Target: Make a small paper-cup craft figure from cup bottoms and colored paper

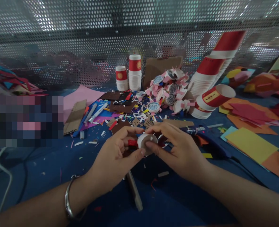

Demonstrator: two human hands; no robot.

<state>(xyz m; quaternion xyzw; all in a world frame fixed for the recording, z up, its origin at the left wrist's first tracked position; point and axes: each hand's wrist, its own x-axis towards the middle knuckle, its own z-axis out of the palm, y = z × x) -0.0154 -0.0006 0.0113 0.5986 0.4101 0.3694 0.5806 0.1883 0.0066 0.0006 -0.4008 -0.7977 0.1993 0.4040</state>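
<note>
Between my two hands is a cut-off white paper cup bottom [147, 144] with a red paper piece at its left side. My left hand [120, 151] pinches its left edge with thumb and fingers. From the right, my right hand [175, 146] grips it too, the thumb lying on its pale round face. Below my hands a pale pen-like stick [135, 194] lies on the blue table [182, 201]. Just behind the right hand rests a dark blue hot glue gun [209, 143] with a black cable.
Behind the hands, paper scraps surround a heap of small white cup-bottom pieces with pink strips [171, 88]. Stacked red and white paper cups [134, 74] stand at the back, and a leaning stack [208, 72] rises at right. Coloured paper sheets [250, 142] lie right; markers [91, 113] lie left.
</note>
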